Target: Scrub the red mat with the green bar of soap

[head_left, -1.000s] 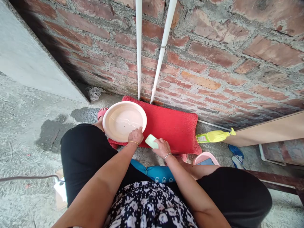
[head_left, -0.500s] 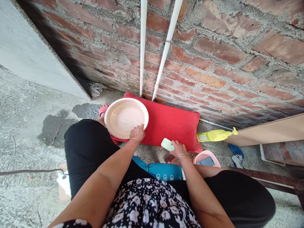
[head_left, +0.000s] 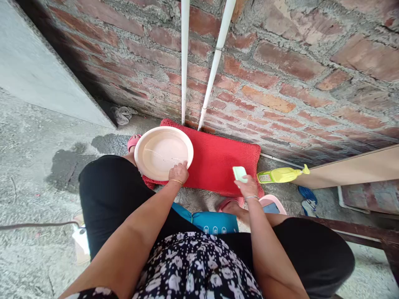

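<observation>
A cream plastic basin (head_left: pixel 149 171) with shallow water in it sits on the left part of a red plush mat (head_left: pixel 218 162). My left hand (head_left: pixel 178 172) grips the basin's near right rim, fingers curled over the edge. Over the right end of the mat, my right hand (head_left: pixel 248 186) is closed around a small pale green scrub brush (head_left: pixel 239 172). Its underside is hidden. Just to the right lies a yellow-green pump bottle (head_left: pixel 280 175) on its side.
Behind the mat rises a brick wall (head_left: pixel 280 95) with two white pipes (head_left: pixel 184 62). A pink tub (head_left: pixel 279 201) holding a phone is by my right leg. A board (head_left: pixel 352 166) leans at the right. The concrete floor is wet (head_left: pixel 67 168) at the left.
My right hand has moved right with the brush, from the mat's near edge to near its right end, turning the brush. My left hand keeps its grip on the basin rim.
</observation>
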`<action>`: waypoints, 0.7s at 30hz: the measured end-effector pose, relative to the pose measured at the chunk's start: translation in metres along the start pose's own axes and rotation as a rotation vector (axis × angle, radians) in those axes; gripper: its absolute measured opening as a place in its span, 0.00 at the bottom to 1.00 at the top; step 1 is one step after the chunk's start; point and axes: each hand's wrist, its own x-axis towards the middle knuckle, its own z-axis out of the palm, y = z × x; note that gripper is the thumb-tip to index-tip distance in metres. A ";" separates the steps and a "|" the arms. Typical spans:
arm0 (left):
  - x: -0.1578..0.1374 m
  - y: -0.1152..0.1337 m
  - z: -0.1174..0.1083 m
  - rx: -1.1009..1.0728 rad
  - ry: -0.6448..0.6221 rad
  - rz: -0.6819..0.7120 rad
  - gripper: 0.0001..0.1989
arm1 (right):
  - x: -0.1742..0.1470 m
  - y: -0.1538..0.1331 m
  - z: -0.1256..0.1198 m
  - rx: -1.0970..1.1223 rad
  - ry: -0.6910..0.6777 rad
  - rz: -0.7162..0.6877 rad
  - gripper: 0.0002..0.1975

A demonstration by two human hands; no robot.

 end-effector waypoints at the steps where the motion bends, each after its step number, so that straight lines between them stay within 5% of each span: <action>1: 0.000 0.000 0.000 0.005 0.004 0.003 0.25 | -0.007 -0.019 0.010 0.007 0.004 -0.095 0.24; 6: -0.002 0.001 -0.001 0.013 0.021 0.012 0.25 | -0.043 -0.097 0.057 -0.162 -0.160 -0.548 0.23; 10: -0.003 0.001 -0.001 0.015 0.046 0.017 0.23 | -0.051 -0.117 0.072 -0.270 -0.233 -0.718 0.26; 14: -0.001 0.001 0.000 0.019 0.024 0.006 0.24 | -0.033 -0.095 0.066 -0.278 -0.180 -0.583 0.26; 21: 0.002 0.000 0.002 0.010 0.021 0.008 0.25 | -0.009 -0.002 0.043 -0.071 -0.043 -0.097 0.28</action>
